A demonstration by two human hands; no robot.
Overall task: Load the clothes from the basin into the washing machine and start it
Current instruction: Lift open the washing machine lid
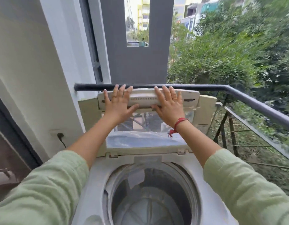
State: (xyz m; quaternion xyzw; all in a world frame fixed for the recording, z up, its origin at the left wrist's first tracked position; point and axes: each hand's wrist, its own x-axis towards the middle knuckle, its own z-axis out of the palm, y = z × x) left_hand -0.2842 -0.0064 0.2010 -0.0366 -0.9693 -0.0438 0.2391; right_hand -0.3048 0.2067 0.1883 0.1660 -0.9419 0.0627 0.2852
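Bracing the folded lid (189, 98) of the top-load washing machine (95, 174) upright with both hands, as far as we can judge, so the opening is clear for loading. Our left hand (117, 101) and right hand (169, 104) lie flat on the lid's upper panel with the fingers straight and spread. They grip nothing and just press on it. Each thumb runs along the panel's lower edge, and we can't tell whether they hook under it. The lid's top edge sits right up by the balcony railing (254, 101), but we can't tell if the two actually touch. We'd guess two hands are on it because the hinged halves want steadying. The drum (150, 200) below is open and we see no clothes in it, only the bare bottom, so loading hasn't begun. The basin and the clothes aren't in view at all, so we can't say where they sit. The machine's front edge is cut off at the bottom of the view, so we can't make out any buttons. A plug (60, 135) sits in a wall socket to the left, but its cord drops out of sight, so we can't say what it feeds.
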